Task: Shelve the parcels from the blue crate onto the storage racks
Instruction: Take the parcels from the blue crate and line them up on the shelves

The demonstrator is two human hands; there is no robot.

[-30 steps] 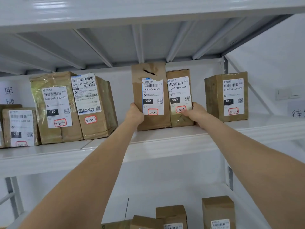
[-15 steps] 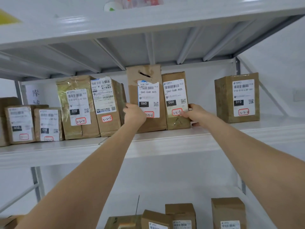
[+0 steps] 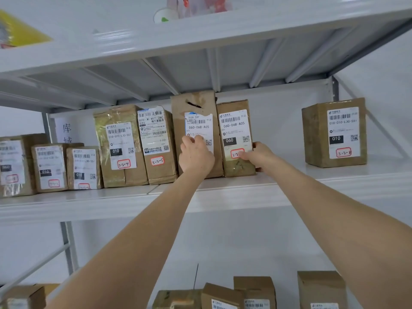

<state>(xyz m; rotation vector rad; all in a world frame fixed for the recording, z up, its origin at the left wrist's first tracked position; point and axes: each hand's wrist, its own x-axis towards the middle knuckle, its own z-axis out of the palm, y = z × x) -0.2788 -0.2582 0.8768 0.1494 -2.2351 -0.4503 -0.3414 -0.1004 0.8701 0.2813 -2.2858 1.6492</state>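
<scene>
Your L hand (image 3: 196, 156) is pressing on the front of the tall parcel (image 3: 196, 103), fingers up over its label and curling round nothing. My read is that it's there to stop that tall, narrow box tipping fwd while the pair gets squared up. Your R hand (image 3: 259, 156) is gripping the shorter parcel (image 3: 234, 130) at its 3 o'clock edge. The thumb is lying across the front by the red-ringed mark, and the fingers are going round the side where I can't see them. The hands are apart, one per box, w/ the two boxes touching side to side btw them.

Both parcels are standing upright on the mid shelf (image 3: 223, 197), labels facing you, prob. so the codes are reading at a glance. The tall one is sitting tight beside the 3-2-5 parcel (image 3: 156, 152) at its 9 o'clock, w/ the 3-2-4 parcel (image 3: 120, 152) next beyond. You seem to be packing the row in number order w/o gaps.

At 3 o'clock, well apart, a lone parcel (image 3: 334, 132) is standing; the gap looks like room for later ones. At 12 o'clock the upper shelf (image 3: 200, 30) is leaving little headroom over the tall box. At 6 o'clock more lower parcels (image 3: 254, 288) are sitting on the level below. The blue crate isn't in view.

Placing looks nearly done. Ease the L hand off only once the tall box is standing steady.
</scene>
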